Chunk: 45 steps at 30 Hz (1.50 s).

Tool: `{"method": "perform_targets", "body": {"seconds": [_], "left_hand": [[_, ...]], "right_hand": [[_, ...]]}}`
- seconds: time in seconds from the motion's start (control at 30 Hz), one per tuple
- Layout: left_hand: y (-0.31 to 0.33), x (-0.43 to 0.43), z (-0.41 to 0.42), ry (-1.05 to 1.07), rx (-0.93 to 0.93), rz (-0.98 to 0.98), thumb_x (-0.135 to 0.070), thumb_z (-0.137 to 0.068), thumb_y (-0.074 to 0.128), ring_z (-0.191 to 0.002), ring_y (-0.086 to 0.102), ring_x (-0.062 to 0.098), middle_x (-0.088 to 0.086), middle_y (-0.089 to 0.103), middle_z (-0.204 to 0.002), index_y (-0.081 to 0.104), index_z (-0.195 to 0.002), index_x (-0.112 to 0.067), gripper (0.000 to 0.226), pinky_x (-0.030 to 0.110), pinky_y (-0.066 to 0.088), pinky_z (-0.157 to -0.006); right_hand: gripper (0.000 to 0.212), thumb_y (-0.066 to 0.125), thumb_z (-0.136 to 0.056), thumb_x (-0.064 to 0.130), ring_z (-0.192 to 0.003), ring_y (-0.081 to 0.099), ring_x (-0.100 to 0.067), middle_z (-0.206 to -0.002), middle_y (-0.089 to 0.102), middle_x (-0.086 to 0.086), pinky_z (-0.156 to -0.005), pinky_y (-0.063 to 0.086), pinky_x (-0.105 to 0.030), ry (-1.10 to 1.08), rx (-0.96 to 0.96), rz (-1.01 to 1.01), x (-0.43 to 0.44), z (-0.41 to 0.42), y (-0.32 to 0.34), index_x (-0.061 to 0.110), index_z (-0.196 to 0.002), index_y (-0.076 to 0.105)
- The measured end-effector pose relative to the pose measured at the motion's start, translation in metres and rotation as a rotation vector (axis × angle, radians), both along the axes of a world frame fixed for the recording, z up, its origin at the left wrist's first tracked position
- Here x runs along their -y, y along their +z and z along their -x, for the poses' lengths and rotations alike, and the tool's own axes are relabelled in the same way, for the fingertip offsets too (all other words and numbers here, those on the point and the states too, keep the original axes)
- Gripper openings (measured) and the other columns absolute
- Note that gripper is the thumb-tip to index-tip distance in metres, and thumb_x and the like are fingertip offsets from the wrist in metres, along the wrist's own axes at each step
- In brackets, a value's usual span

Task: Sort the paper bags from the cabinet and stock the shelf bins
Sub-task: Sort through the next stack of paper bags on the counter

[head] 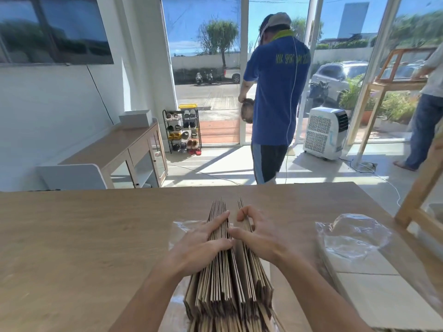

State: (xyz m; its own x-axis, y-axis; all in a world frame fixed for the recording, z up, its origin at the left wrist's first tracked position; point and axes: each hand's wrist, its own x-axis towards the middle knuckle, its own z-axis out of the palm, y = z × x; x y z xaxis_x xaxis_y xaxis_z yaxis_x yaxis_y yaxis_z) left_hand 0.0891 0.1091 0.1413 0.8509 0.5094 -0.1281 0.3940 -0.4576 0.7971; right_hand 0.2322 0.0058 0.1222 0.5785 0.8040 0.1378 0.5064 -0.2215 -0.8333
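A thick stack of flat brown paper bags (230, 291) stands on edge on the wooden table (72, 248), resting on clear plastic wrap. My left hand (203, 243) grips the left portion of the stack, thumb pressed into a gap. My right hand (259, 233) holds the right portion, fingers curled over the bags' top edges. The two hands part the stack down its middle.
A crumpled clear plastic bag (354, 238) over white sheets lies at the right. A person in a blue shirt (275, 97) stands beyond the table's far edge. A wooden cabinet (134, 152) is at left, a white air cooler (326, 133) and wooden frame (412, 195) at right.
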Motion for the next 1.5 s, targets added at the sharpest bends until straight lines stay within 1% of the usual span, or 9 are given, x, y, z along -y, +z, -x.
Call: {"method": "perform_targets", "body": {"seconds": [0.13, 0.27, 0.47, 0.7, 0.77, 0.9, 1.1, 1.37, 1.5], "left_hand": [[0.000, -0.001, -0.001, 0.006, 0.005, 0.025, -0.049, -0.085, 0.058, -0.146, 0.014, 0.009, -0.010, 0.025, -0.157, 0.030, -0.138, -0.063, 0.062, 0.045, 0.012, -0.121], [0.001, -0.001, -0.001, 0.001, 0.027, 0.046, -0.038, -0.077, 0.054, -0.144, 0.017, 0.007, -0.011, 0.030, -0.156, 0.033, -0.139, -0.060, 0.068, 0.042, 0.012, -0.120], [0.002, -0.001, -0.001, -0.012, 0.013, 0.041, -0.038, -0.073, 0.052, -0.144, 0.018, 0.006, -0.011, 0.027, -0.157, 0.032, -0.140, -0.058, 0.072, 0.039, 0.014, -0.120], [0.005, 0.000, 0.000, -0.037, -0.010, 0.026, -0.035, -0.081, 0.058, -0.143, 0.021, 0.011, -0.008, 0.028, -0.157, 0.032, -0.141, -0.055, 0.069, 0.038, 0.017, -0.119], [0.005, 0.001, 0.000, -0.043, -0.012, 0.021, -0.030, -0.087, 0.058, -0.143, 0.021, 0.012, -0.008, 0.028, -0.156, 0.031, -0.141, -0.055, 0.066, 0.038, 0.017, -0.119], [0.006, 0.003, 0.001, -0.042, -0.004, 0.036, -0.030, -0.088, 0.059, -0.143, 0.022, 0.011, -0.009, 0.028, -0.157, 0.032, -0.139, -0.059, 0.065, 0.035, 0.018, -0.117], [0.007, 0.005, 0.002, -0.047, -0.013, 0.042, -0.032, -0.089, 0.059, -0.144, 0.020, 0.014, -0.007, 0.026, -0.158, 0.029, -0.140, -0.059, 0.066, 0.039, 0.017, -0.118], [0.006, 0.003, 0.003, -0.028, 0.006, 0.066, -0.032, -0.086, 0.059, -0.144, 0.021, 0.012, -0.007, 0.027, -0.157, 0.030, -0.141, -0.057, 0.067, 0.037, 0.017, -0.117], [0.007, 0.003, 0.003, -0.021, 0.026, 0.121, -0.035, -0.067, 0.050, -0.142, 0.023, 0.008, -0.009, 0.029, -0.157, 0.035, -0.140, -0.054, 0.077, 0.035, 0.018, -0.117]], "right_hand": [[0.019, 0.062, -0.084, 0.022, -0.082, 0.050, -0.010, -0.102, 0.054, 0.002, -0.069, 0.037, -0.023, 0.022, -0.072, -0.017, -0.001, 0.003, 0.000, 0.036, -0.083, 0.049], [0.025, 0.055, -0.086, 0.014, -0.072, 0.051, -0.008, -0.090, 0.051, 0.006, -0.068, 0.038, -0.024, 0.027, -0.125, -0.054, 0.000, 0.006, 0.000, 0.039, -0.087, 0.051], [0.022, 0.051, -0.089, 0.012, -0.099, 0.050, -0.005, -0.111, 0.053, 0.007, -0.077, 0.033, -0.008, 0.045, -0.111, -0.026, 0.006, 0.003, 0.004, 0.030, -0.084, 0.061], [0.035, 0.048, -0.086, 0.005, -0.092, 0.049, 0.000, -0.103, 0.051, 0.004, -0.078, 0.034, -0.012, 0.041, -0.119, -0.009, 0.007, -0.001, 0.007, 0.028, -0.060, 0.054], [0.029, 0.048, -0.084, 0.017, -0.095, 0.048, -0.005, -0.101, 0.049, 0.003, -0.079, 0.034, -0.018, 0.037, -0.118, 0.008, 0.006, -0.001, 0.007, 0.029, -0.058, 0.055], [0.025, 0.059, -0.083, 0.044, -0.099, 0.045, -0.006, -0.103, 0.047, 0.006, -0.082, 0.035, -0.024, 0.040, -0.084, 0.021, 0.009, 0.002, 0.004, 0.027, -0.066, 0.055], [0.018, 0.069, -0.081, 0.031, -0.115, 0.041, -0.008, -0.125, 0.044, 0.003, -0.090, 0.030, -0.022, 0.034, -0.014, 0.064, 0.008, 0.006, 0.008, 0.022, -0.075, 0.055], [0.006, 0.059, -0.085, 0.017, -0.094, 0.040, 0.012, -0.118, 0.048, 0.005, -0.075, 0.030, -0.003, 0.045, -0.042, 0.031, 0.006, 0.009, 0.008, 0.021, -0.083, 0.056], [0.012, 0.057, -0.086, 0.019, -0.101, 0.044, 0.005, -0.117, 0.048, 0.009, -0.088, 0.032, -0.018, 0.045, -0.079, -0.003, 0.006, 0.009, 0.008, 0.029, -0.088, 0.061]]}}
